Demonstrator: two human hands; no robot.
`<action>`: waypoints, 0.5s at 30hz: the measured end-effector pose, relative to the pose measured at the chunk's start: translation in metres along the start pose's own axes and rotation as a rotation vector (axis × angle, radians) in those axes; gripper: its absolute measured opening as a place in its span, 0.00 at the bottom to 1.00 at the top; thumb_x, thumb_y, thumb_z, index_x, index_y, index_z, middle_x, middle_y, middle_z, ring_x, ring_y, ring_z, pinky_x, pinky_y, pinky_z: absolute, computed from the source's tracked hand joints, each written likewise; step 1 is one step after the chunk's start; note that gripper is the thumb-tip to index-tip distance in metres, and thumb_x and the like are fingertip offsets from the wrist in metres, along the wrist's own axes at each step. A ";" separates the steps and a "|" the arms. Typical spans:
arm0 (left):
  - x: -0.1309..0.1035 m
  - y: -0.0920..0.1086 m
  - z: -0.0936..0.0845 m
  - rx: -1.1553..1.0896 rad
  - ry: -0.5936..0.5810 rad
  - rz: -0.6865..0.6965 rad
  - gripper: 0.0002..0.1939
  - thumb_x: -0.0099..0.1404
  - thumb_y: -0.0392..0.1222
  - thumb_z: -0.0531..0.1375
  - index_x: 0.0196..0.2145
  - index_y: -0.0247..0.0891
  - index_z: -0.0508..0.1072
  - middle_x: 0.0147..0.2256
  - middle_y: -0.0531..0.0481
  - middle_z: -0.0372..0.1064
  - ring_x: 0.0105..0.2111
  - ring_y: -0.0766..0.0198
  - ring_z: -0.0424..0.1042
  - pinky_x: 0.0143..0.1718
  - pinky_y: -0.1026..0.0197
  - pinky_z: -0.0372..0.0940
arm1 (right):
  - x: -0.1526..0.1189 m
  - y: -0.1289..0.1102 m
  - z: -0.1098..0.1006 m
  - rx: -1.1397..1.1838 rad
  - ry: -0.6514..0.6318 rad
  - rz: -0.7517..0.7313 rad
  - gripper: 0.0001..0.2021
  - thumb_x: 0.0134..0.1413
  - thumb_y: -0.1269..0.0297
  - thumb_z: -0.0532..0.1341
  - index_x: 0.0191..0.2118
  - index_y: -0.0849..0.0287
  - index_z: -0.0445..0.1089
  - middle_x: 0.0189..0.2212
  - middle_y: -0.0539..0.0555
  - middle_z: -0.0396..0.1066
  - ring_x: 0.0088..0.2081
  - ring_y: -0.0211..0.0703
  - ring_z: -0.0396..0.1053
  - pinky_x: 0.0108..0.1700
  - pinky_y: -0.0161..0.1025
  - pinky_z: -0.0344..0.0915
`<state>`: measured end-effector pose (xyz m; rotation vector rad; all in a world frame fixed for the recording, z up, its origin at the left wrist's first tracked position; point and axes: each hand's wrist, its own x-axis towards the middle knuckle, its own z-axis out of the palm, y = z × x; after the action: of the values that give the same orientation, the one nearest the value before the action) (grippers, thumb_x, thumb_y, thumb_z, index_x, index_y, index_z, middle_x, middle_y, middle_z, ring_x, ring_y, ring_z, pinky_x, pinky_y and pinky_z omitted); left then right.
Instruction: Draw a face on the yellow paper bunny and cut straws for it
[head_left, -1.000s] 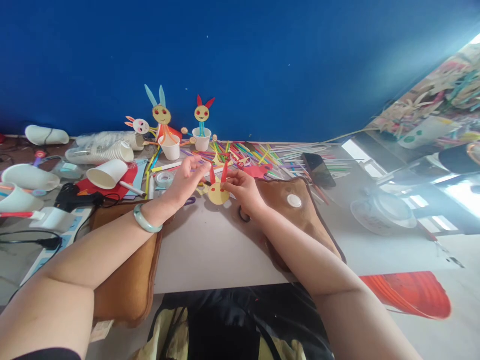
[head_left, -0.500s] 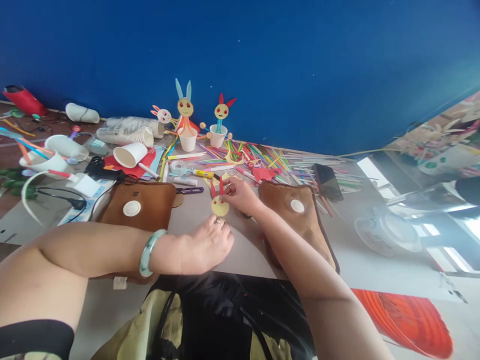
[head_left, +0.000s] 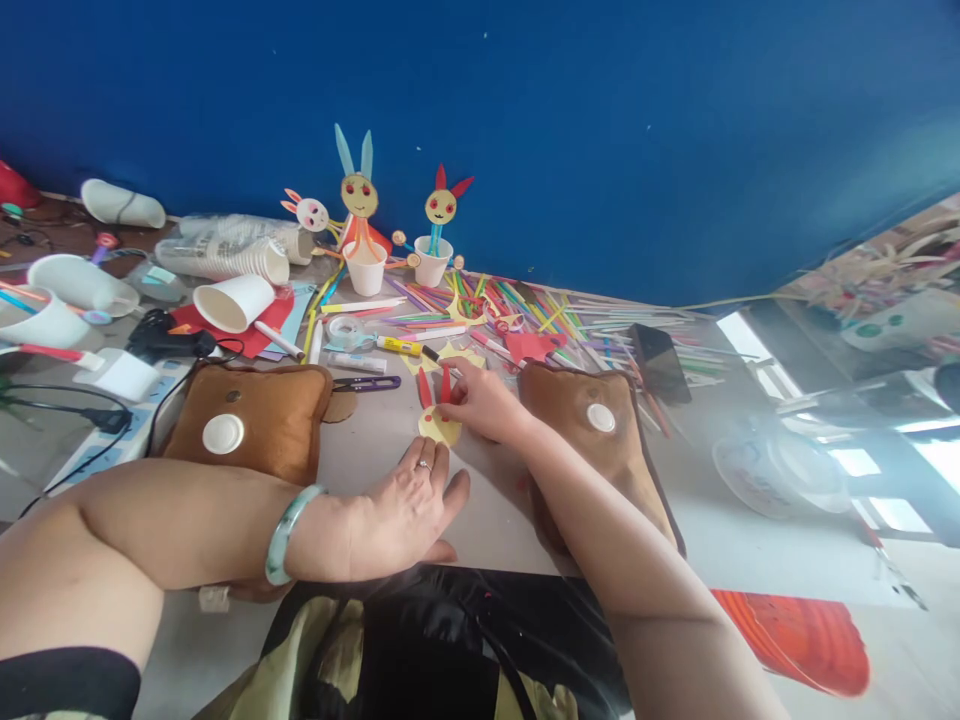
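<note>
A yellow round paper face (head_left: 437, 427) with two red ears and red eye spots lies on the grey table. My left hand (head_left: 405, 505), with a ring and a pale green bangle at the wrist, lies at the lower edge of the face, its fingers spread and fingertips touching it. From the right, my right hand (head_left: 484, 400) reaches over the face's upper right side, thumb and fingers bent close together near the right eye and ear. Whether anything small is between those fingertips is hidden.
Brown cushions (head_left: 255, 415) flank the work area. Behind are several coloured sticks, markers, a yellow marker (head_left: 399, 346), purple snips (head_left: 367, 383), white cups (head_left: 234, 303) and rabbit figures (head_left: 360, 196) in cups. A black phone (head_left: 658, 362) lies at the right.
The fingers of my left hand have spread apart, with the thumb now showing. My right hand stays by the face's right eye. The view has shifted slightly.
</note>
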<state>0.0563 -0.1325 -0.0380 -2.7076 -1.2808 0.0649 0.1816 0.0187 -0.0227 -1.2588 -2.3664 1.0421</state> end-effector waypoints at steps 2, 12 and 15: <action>0.002 -0.001 -0.003 0.015 0.001 0.019 0.44 0.59 0.69 0.53 0.57 0.25 0.62 0.52 0.20 0.65 0.55 0.34 0.64 0.55 0.38 0.52 | 0.002 0.001 -0.004 -0.080 0.099 0.003 0.20 0.48 0.61 0.66 0.49 0.57 0.68 0.22 0.48 0.72 0.26 0.41 0.68 0.31 0.37 0.59; 0.010 -0.005 -0.015 0.050 -0.021 0.054 0.41 0.60 0.68 0.52 0.52 0.24 0.66 0.45 0.18 0.70 0.46 0.36 0.70 0.45 0.44 0.58 | 0.027 0.026 -0.006 -0.412 0.266 -0.021 0.09 0.55 0.58 0.62 0.32 0.58 0.74 0.32 0.57 0.73 0.37 0.48 0.69 0.37 0.40 0.59; 0.008 -0.004 -0.008 0.048 0.009 0.054 0.42 0.60 0.69 0.52 0.53 0.23 0.66 0.46 0.17 0.69 0.48 0.35 0.70 0.46 0.42 0.58 | 0.034 0.024 -0.006 -0.379 0.232 0.019 0.11 0.56 0.56 0.61 0.32 0.58 0.74 0.30 0.54 0.73 0.34 0.45 0.69 0.35 0.38 0.59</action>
<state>0.0591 -0.1247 -0.0289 -2.6989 -1.1879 0.0873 0.1797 0.0575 -0.0387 -1.4374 -2.4401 0.4295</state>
